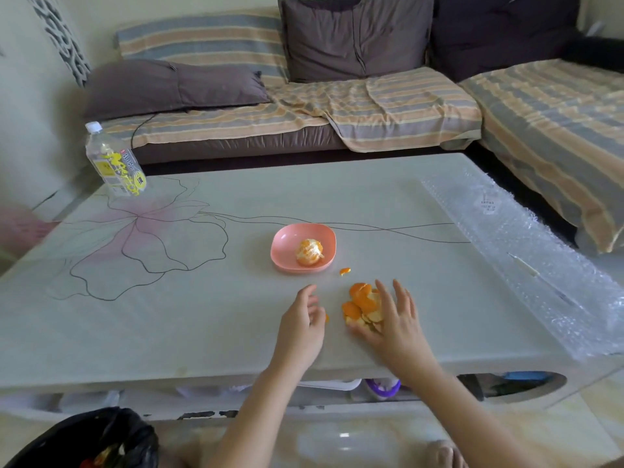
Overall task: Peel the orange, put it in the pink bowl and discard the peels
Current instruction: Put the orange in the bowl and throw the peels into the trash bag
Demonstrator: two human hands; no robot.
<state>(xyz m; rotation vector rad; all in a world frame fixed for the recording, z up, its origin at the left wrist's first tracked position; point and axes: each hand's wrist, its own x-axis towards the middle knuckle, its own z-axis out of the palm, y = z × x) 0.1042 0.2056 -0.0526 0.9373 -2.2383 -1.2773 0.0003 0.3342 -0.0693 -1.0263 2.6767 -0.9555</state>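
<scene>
The peeled orange (309, 253) sits in the shallow pink plastic bowl (287, 236) on the pale flower-printed desk (202, 315). On the near side of the bowl lies a heap of orange peels (361, 304). The right hand (395, 322) rests on it with fingers spread. The left hand (300, 325) is beside the heap, loosely curled; I cannot tell whether it pinches anything.

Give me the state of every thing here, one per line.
orange, peeled, inside the pink bowl.
pink bowl, upright.
peels, loose pile, not yet discarded.
right hand, open, fingers on the peels.
left hand, open, fingers relaxed.
bottle, standing, capped.
bin bag, open.
</scene>
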